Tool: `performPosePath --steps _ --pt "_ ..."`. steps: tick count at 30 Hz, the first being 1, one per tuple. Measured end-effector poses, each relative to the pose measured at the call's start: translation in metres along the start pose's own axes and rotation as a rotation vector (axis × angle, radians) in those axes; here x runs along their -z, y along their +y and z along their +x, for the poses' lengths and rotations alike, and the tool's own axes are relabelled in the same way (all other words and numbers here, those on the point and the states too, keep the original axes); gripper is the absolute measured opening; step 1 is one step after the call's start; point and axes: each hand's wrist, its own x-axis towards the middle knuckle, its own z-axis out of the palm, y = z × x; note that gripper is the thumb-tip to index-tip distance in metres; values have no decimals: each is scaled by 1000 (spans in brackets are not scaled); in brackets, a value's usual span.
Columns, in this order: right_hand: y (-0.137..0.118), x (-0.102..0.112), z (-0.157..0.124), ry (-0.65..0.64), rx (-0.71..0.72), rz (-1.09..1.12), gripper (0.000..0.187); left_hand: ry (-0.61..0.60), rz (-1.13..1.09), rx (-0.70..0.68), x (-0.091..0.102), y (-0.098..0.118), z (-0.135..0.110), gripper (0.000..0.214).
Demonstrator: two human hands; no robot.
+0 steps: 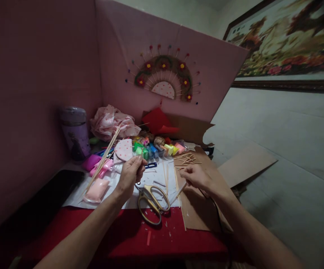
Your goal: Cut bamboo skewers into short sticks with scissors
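My left hand is closed in a pinch over the white paper. A short, thin wooden stick pokes up from its fingertips. Over the brown cardboard, my right hand has its fingers drawn together; what they hold, if anything, is hidden. Just below those fingers a pale translucent strip slants down to the left. Several short wooden sticks lie in a loose pile behind my right hand. Gold-handled scissors lie between my forearms, their blades partly hidden.
Packets of coloured clay, a dotted half-round piece, long sticks and a purple tumbler stand or lie behind. A decorated fan shape is on the pink board. A dark cord runs under my right forearm.
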Motion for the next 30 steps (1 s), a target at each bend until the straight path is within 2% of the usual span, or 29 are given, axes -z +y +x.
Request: performPosePath --steps 2,7,11,15,24,30 --pt "-1 -5 -15 -88 -19 -78 22 3 11 -8 0 -1 0 29" --pt "6 -23 -41 -140 66 -212 22 5 23 -15 0 -3 1 30" --pt "6 -39 -57 -51 99 -263 27 10 23 -17 0 -3 1 30" --pt "1 -46 -68 -21 121 -275 30 23 26 -21 0 -3 2 29" --pt "10 -40 -55 172 69 -281 26 30 19 -7 0 -3 3 29" --pt "2 -44 -48 105 128 -466 28 30 40 -8 1 -6 3 29"
